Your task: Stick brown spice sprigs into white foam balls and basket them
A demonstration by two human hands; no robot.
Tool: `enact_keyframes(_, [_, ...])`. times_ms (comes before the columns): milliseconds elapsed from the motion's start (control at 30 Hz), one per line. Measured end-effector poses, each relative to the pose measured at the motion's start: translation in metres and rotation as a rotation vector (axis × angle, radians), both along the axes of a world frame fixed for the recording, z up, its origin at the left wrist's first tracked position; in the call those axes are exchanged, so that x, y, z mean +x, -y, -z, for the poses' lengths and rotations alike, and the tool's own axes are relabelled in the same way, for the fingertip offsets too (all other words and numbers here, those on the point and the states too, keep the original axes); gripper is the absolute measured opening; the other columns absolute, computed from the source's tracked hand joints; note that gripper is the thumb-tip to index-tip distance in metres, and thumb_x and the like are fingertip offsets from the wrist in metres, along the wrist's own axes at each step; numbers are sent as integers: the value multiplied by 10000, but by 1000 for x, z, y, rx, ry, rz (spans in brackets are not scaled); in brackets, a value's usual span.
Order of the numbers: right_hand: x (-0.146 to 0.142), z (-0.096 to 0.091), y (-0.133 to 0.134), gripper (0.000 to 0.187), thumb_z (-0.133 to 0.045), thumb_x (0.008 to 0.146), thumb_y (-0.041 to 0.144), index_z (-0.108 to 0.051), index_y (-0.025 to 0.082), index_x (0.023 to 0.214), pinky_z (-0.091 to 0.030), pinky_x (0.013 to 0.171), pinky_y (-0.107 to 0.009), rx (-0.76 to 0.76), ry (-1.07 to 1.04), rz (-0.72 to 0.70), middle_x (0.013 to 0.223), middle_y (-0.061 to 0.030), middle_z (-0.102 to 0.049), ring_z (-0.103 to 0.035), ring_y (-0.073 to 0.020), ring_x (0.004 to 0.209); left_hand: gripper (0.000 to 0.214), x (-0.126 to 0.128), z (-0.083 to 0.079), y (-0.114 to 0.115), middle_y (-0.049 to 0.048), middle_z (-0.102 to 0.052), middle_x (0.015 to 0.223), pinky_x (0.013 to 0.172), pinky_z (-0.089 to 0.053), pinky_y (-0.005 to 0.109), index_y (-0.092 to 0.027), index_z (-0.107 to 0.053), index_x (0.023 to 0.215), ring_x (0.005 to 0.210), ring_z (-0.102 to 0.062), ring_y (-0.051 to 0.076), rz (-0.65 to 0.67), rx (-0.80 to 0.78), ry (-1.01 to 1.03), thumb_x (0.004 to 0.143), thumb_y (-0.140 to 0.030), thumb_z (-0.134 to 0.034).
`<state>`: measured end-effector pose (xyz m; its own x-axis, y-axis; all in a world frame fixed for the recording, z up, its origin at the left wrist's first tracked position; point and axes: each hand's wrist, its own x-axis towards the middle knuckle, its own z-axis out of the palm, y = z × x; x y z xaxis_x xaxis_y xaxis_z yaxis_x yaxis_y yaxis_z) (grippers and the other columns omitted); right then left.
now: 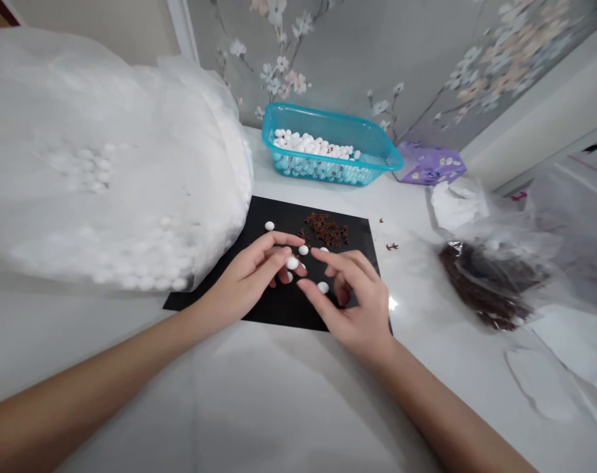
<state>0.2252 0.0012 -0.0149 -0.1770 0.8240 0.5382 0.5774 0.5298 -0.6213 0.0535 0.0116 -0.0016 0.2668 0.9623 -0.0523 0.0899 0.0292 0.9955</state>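
My left hand (259, 266) is over a black mat (278, 315), pinching a small white ball (291, 263) between thumb and fingers. Close by on its right, my right hand (354, 289) has thumb and index finger apart, with nothing visible between them. Several more white balls lie on the mat around the fingers, one of them (269, 226) near the mat's far left part and another (323, 288) beneath my right hand. Just beyond the hands is a loose pile of small reddish-brown branched pieces (328, 230). My fingers partly hide some of the balls.
A large translucent bag (180, 171) of white balls bulges at the left. Against the wall stands a turquoise basket (332, 167) holding many white balls, beside a purple package (431, 163). A clear bag of brown pieces (490, 289) lies right; stray brown bits (392, 247) are nearer the mat.
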Motion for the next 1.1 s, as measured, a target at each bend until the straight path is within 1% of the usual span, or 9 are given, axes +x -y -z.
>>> enact_keyframes(67, [-3,-2,4,269,-631,771,218,-598,239,1037,-434,487,-221,67,-7,-74,794,10,-541,-413,-55,477,261,2,-1,4,-5,-625,801,628,-431,206,-217,-545,1070,686,-546,97,26,-26,12,875,-358,-446])
enact_keyframes(167, [-5,-2,6,210,-624,780,163,-594,239,974,-438,484,-222,124,-40,-89,756,18,-555,-431,-58,474,265,5,-3,9,-17,-599,757,619,-437,209,-218,-546,1067,655,-533,96,39,-72,18,863,-368,-468])
enact_keyframes(300, [-4,-2,5,163,-650,763,182,-581,226,904,-394,412,-217,92,-69,-61,731,24,-563,-421,-54,452,241,7,-4,9,-14,-590,759,611,-441,212,-203,-568,994,642,-526,94,36,-118,21,854,-378,-477])
enact_keyframes(433, [-2,-2,3,119,-656,754,174,-550,209,796,-367,391,-203,66,-81,-94,702,30,-568,-400,-48,447,202,7,-6,8,-21,-588,747,617,-439,205,-190,-577,894,645,-531,86,49,-157,58,840,-372,-507])
enact_keyframes(500, [-2,-1,3,130,-662,750,176,-551,204,811,-368,394,-205,56,-86,-80,724,25,-587,-388,-44,439,175,8,-6,7,-29,-599,723,618,-436,203,-188,-572,871,638,-539,83,65,-186,89,815,-352,-555])
enact_keyframes(600, [-1,-1,2,173,-662,750,174,-567,205,892,-381,401,-213,68,-77,-65,764,16,-608,-383,-40,425,144,8,-7,6,-37,-624,692,627,-433,197,-184,-562,856,635,-552,78,93,-219,133,792,-307,-603])
enact_keyframes(767, [0,-3,2,135,-640,769,171,-567,216,873,-368,381,-211,96,-64,-94,780,11,-602,-394,-39,422,119,6,-6,5,-33,-657,682,622,-429,193,-177,-559,835,650,-588,79,152,-235,188,816,-292,-583])
enact_keyframes(933, [1,0,2,125,-623,780,154,-541,211,856,-389,443,-196,130,-63,-135,669,30,-533,-466,-69,530,136,6,-4,6,-18,-681,724,625,-427,200,-180,-559,856,678,-618,90,176,-246,189,830,-313,-566])
enact_keyframes(1100, [0,4,2,92,-602,792,159,-526,210,794,-332,407,-178,54,-91,-143,610,53,-440,-430,-60,499,159,7,-4,6,-2,-690,732,647,-439,228,-179,-558,839,698,-632,115,165,-250,161,827,-338,-560])
